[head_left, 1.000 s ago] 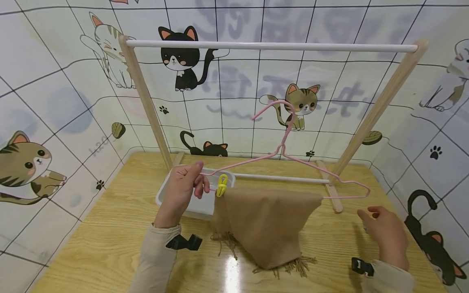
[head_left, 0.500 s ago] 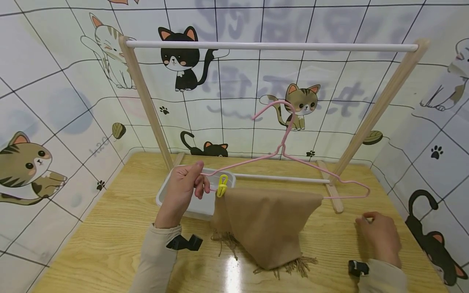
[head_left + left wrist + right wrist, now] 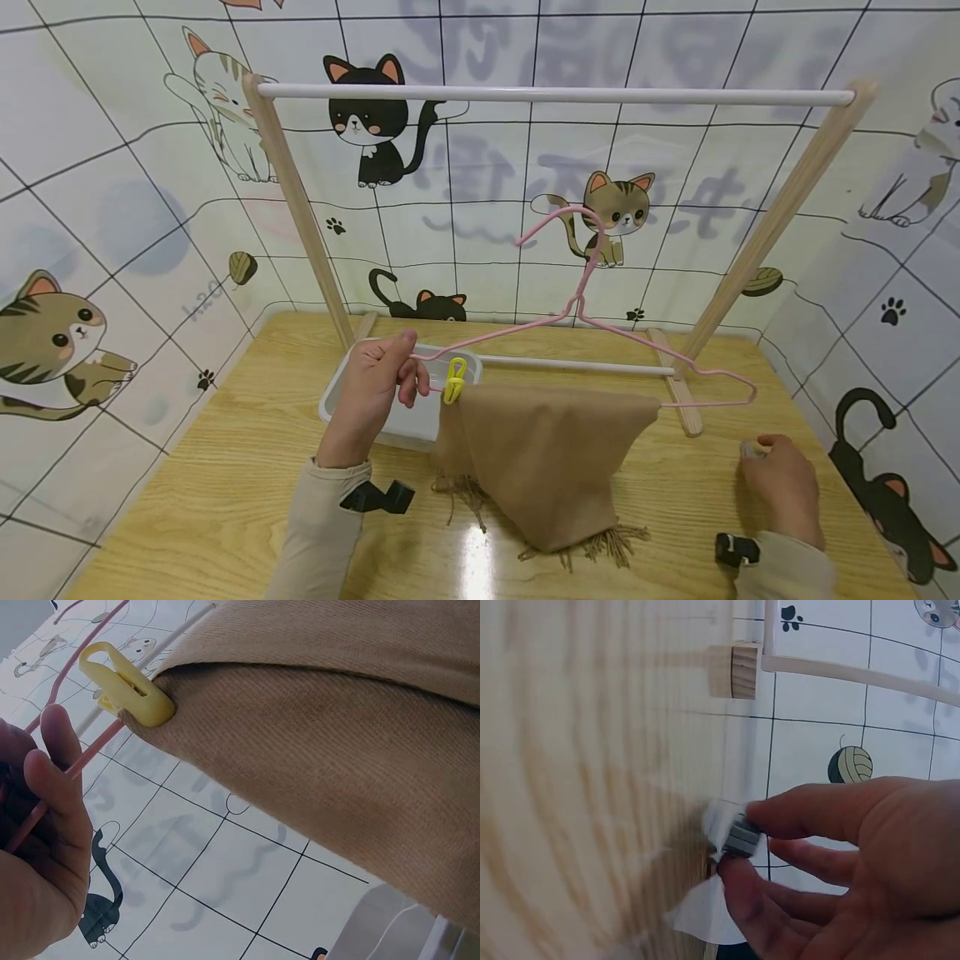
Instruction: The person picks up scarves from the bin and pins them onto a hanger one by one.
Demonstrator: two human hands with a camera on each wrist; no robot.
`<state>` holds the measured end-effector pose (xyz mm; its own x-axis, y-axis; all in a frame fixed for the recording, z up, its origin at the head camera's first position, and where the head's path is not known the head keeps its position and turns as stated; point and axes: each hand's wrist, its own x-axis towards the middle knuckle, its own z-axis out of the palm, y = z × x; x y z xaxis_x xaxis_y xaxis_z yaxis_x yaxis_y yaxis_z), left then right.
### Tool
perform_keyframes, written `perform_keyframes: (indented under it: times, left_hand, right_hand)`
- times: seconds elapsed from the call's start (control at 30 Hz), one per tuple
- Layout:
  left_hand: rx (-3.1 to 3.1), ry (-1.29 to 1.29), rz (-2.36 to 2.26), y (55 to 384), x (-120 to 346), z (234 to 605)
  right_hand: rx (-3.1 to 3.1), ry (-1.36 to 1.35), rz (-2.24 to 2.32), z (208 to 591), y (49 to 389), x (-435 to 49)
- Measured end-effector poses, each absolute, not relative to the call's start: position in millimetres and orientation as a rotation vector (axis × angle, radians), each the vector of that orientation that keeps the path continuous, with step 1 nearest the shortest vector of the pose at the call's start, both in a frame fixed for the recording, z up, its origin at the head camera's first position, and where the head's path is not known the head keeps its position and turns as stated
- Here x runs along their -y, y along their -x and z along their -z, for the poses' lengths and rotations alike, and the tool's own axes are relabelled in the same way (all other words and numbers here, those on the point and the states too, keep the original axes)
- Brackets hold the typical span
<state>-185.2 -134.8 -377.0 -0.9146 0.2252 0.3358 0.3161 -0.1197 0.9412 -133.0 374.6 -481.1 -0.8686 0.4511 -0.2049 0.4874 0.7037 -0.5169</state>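
Observation:
In the head view, my left hand (image 3: 371, 392) grips the left end of a pink clothes hanger (image 3: 581, 287). A brown fringed scarf (image 3: 547, 450) is draped over the hanger's bottom bar. A yellow clothes peg (image 3: 454, 382) clamps the scarf's upper left corner to that bar; the left wrist view shows the same peg (image 3: 127, 684) just beyond my fingers. Low at the right, my right hand (image 3: 783, 483) is near the tabletop, apart from the hanger. Its thumb and index finger pinch a small grey ridged clip (image 3: 742, 837), partly hidden by the fingertips in the right wrist view.
A rack with wooden legs (image 3: 780, 225) and a white top rail (image 3: 555, 95) stands behind the hanger. Its lower white rail (image 3: 577, 365) runs near the table (image 3: 217, 467). A white plastic basin (image 3: 408, 433) sits behind my left hand. Cat-printed walls enclose the table.
My right hand has moved down and slightly left to the tabletop, and its thumb and index finger have closed on the grey clip. My left hand, the hanger and the scarf have stayed put.

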Motion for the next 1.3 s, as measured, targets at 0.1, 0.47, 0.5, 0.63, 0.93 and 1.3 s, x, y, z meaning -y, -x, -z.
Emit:
perform_keyframes:
  times: [0.1, 0.47, 0.5, 0.63, 0.93, 1.3]
  left_hand:
    - [2.046, 0.624, 2.218, 185, 135, 377]
    - [2.027, 0.639, 2.229, 185, 134, 377]
    - [2.026, 0.64, 2.228, 185, 134, 377]
    - [2.024, 0.642, 2.223, 185, 134, 376]
    - [2.025, 0.623, 2.219, 184, 133, 376]
    - [2.005, 0.616, 2.232, 184, 134, 377]
  right_hand:
    - [-2.785, -0.839, 0.958, 478, 133, -376]
    - [-2.838, -1.032, 1.297, 449, 126, -372]
    - [-2.846, -1.071, 1.312, 444, 126, -371]
    - [-2.864, -1.214, 1.346, 428, 122, -367]
    - [-2.821, -1.468, 1.598, 402, 112, -356]
    - [-2.96, -1.231, 2.158, 363, 91, -328]
